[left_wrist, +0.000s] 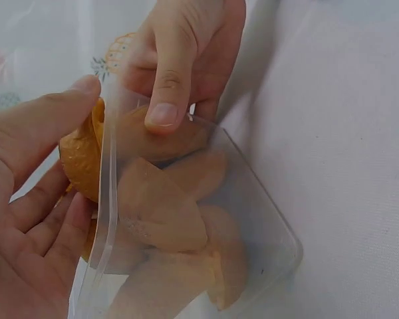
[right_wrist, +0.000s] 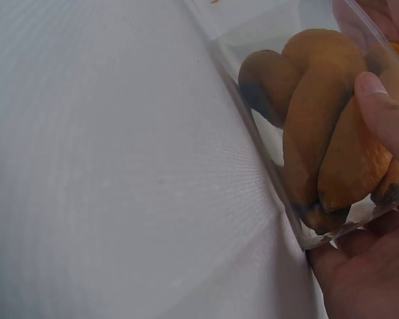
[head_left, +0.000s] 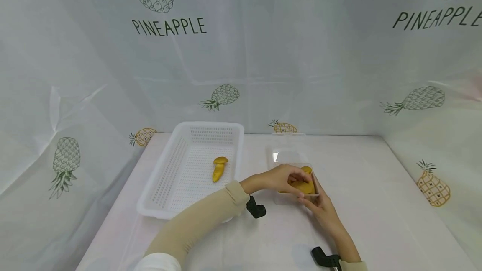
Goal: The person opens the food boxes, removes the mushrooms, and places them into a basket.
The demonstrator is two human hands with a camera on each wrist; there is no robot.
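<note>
A clear plastic box (left_wrist: 266,219) packed with several yellow-brown mushrooms (right_wrist: 322,113) stands on the table, its clear lid (head_left: 290,152) folded back behind it. My left hand (head_left: 276,179) is over the box's opening, with thumb and fingers curled round a mushroom (left_wrist: 81,159) at the rim. With the thumb on the near wall and fingers round the corner, my right hand (head_left: 325,212) grips the box from the right. Through the clear wall, mushroom caps and stems show pressed against each other. Another mushroom (head_left: 219,170) lies in the white basket (head_left: 177,183) at left.
The basket's right side stands close to my left forearm. Black wrist mounts (head_left: 257,208) stick out from both wrists above the white table (head_left: 380,204). A pineapple-print curtain (head_left: 293,53) rises behind the table and along its sides.
</note>
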